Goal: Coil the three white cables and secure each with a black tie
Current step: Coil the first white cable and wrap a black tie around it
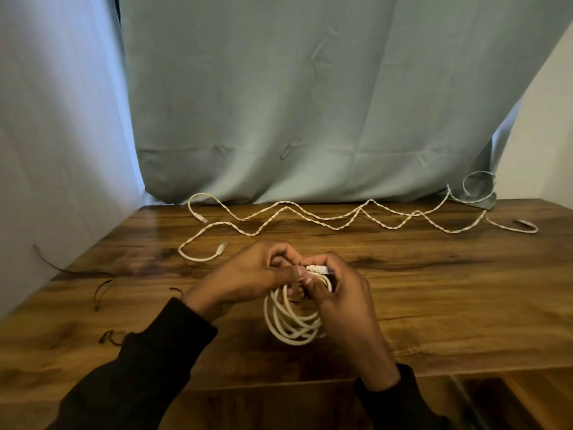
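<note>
Both hands, left (248, 274) and right (338, 293), pinch coil (288, 321) top, black tie (330, 276) there; cable light, springy; grip crossing.

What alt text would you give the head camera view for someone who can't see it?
Both hands, left hand and right hand, hold a coiled white cable above a wooden table, gripping it at the top. Two uncoiled white cables zigzag along the far edge.

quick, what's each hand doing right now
Left hand: fingers pinch the coiled white cable at its top.
Right hand: grips the same coil.
</note>
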